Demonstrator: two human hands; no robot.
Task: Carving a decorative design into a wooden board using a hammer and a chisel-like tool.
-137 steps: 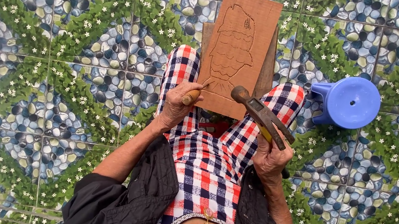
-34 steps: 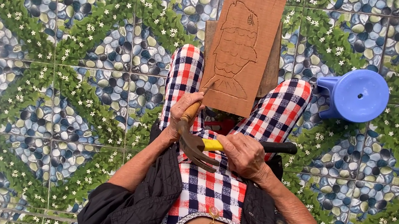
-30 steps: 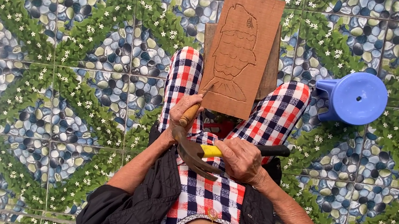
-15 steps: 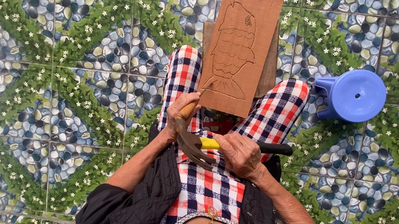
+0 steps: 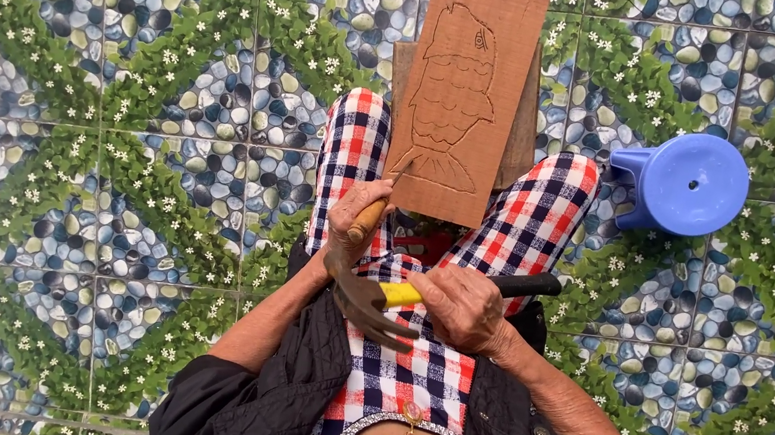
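Chisel (image 5: 370, 215) in left hand (image 5: 355, 215), against board (image 5: 462, 97)

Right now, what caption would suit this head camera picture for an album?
Seated person's left hand holds a chisel to a fish-carved board; right hand grips a hammer.

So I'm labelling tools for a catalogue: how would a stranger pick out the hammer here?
Start at the wooden board carved with a fish, propped on the checked-trousered knees. Just below it, the right hand grips the hammer across the lap. Unlike the wooden-handled chisel in the left hand, it has a yellow-and-black handle and dark claw head.
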